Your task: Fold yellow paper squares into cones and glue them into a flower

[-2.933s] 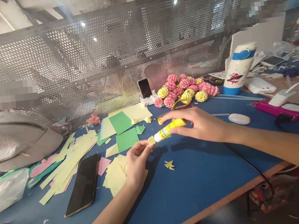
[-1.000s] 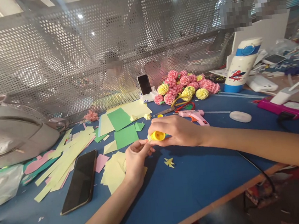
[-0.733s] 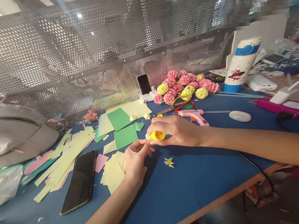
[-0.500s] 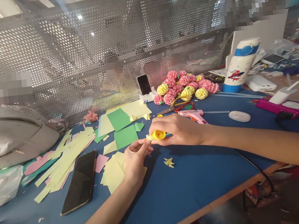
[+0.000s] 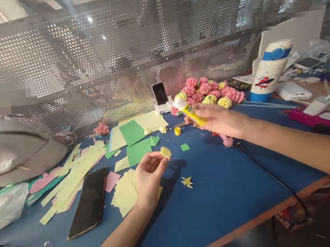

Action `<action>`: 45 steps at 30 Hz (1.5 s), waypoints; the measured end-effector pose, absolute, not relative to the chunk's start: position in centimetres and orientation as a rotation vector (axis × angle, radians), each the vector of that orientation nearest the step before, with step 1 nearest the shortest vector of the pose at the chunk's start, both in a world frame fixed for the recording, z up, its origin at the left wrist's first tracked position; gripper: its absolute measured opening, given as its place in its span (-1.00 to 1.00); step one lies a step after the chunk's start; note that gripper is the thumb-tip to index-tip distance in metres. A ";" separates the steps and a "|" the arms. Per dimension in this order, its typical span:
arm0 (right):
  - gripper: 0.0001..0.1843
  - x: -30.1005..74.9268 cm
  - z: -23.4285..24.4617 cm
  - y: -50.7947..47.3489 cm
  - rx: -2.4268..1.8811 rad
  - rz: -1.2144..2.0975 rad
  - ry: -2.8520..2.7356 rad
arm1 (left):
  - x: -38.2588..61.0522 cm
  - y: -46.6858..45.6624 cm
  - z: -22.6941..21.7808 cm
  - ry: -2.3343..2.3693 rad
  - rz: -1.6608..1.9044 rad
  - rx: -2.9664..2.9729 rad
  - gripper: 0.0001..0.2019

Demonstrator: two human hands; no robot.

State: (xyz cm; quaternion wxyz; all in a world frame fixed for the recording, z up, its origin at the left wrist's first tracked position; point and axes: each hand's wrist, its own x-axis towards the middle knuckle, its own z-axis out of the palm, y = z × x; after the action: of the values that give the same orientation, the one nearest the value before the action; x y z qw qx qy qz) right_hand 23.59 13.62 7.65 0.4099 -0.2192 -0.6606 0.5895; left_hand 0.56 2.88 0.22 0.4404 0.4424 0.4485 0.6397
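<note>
Between the thumb and fingers of my left hand (image 5: 149, 172) is a small folded piece of yellow paper (image 5: 165, 153), fanned like a petal. My right hand (image 5: 216, 119) grips a yellow glue stick (image 5: 192, 112), its white end pointing up and left. Below it on the table lies the round yellow cap (image 5: 177, 131). A yellow star-shaped paper cutout (image 5: 187, 182) rests to the right of my left hand. Two small folded yellow pieces (image 5: 162, 129) sit behind, beside green paper sheets (image 5: 139, 151).
A black phone (image 5: 87, 202) and yellow paper strips (image 5: 75, 172) lie at left, near a bag (image 5: 14, 151). Pink and yellow paper flowers (image 5: 205, 91) are heaped at the back. A pink glue gun (image 5: 226, 140), a bottle (image 5: 271, 71) and a magenta power strip (image 5: 319, 119) stand rightward.
My right hand has lifted the glue stick away from the yellow paper, up and to the right, and turned it. My left hand still holds the paper, nearly in place.
</note>
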 end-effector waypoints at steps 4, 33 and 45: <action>-0.56 23.6 4.9 13.7 -0.598 1.637 -1.758 | 0.6 2.9 0.2 1.134 1.590 1.112 -0.78; -0.67 25.4 0.3 14.8 -1.017 0.788 -2.255 | -0.4 3.8 -0.3 1.259 1.449 1.130 -0.74; -0.85 21.5 2.3 8.5 -0.647 0.892 -2.651 | -0.2 3.8 -0.5 1.241 1.474 1.127 -0.77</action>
State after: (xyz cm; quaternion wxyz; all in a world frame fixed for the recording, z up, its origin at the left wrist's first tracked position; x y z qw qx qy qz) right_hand 21.46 8.51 2.34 0.1351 -0.2234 -0.9149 0.3078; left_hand -0.25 3.85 -0.46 0.4392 0.4535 0.4994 0.5933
